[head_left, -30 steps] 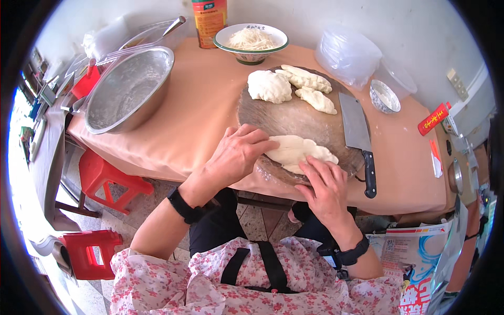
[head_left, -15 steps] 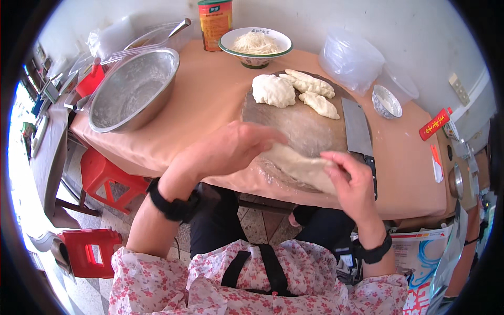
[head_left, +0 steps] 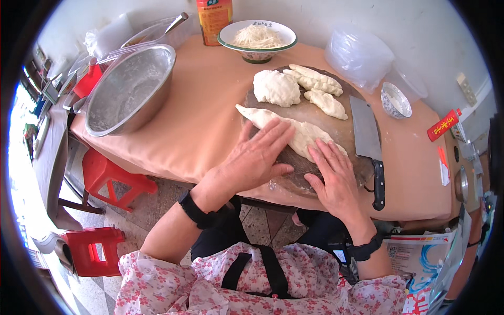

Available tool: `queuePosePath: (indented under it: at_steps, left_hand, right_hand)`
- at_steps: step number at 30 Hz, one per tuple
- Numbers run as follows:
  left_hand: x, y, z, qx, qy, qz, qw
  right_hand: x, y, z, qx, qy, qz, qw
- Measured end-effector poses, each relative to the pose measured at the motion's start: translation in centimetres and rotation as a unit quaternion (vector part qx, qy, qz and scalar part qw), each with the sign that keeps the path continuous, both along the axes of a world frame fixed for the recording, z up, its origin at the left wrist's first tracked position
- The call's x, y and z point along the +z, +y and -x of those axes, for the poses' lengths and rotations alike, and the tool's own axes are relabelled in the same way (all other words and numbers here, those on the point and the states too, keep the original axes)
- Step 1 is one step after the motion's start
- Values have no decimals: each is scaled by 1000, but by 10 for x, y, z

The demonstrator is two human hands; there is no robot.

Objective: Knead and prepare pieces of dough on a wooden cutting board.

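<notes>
We cannot see the parts of the long, flattened strip of pale dough (head_left: 305, 135) that lie under the fingers of our left grip (head_left: 257, 157) and our right grip (head_left: 336, 181). Both grips are spread wide and flat over it, thumbs apart, grasping nothing; how firmly they press, we cannot tell. The strip lies on the round wooden board (head_left: 340, 125), its pointed end beyond our left fingertips, its other end partly covered by our right fingers. Beyond both grips, the pale crimped dough pieces (head_left: 317, 83) overlap at the back, so we cannot count them surely; the rounded white dough lump (head_left: 276, 88) sits beside them. To the right of our right grip lies the black-handled steel cleaver (head_left: 366, 126). Farthest off, the orange cylindrical canister (head_left: 214, 23) is cut by the upper edge. Half a second ago we held the strip in a blur between both grips; now it lies longer and flat.
</notes>
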State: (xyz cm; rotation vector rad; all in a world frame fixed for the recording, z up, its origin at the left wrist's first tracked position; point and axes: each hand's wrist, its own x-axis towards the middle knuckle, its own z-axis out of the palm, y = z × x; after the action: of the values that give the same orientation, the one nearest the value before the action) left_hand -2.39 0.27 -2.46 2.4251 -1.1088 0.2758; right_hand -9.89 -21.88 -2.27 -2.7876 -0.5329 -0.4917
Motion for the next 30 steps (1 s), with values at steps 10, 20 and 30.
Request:
queuePosePath:
  at_steps: [10,20,30]
  left_hand:
    - [0,-10,-32,10,-57,6,998]
    - [6,6,7,-28,-17,-5,999]
    - [9,-3,23,-29,-17,-31,999]
  right_hand:
    - [2,-9,-35,-28,14,-7,999]
    - [5,-2,9,-2,8,-20,1000]
    - [8,-9,17,-7,26,-9,1000]
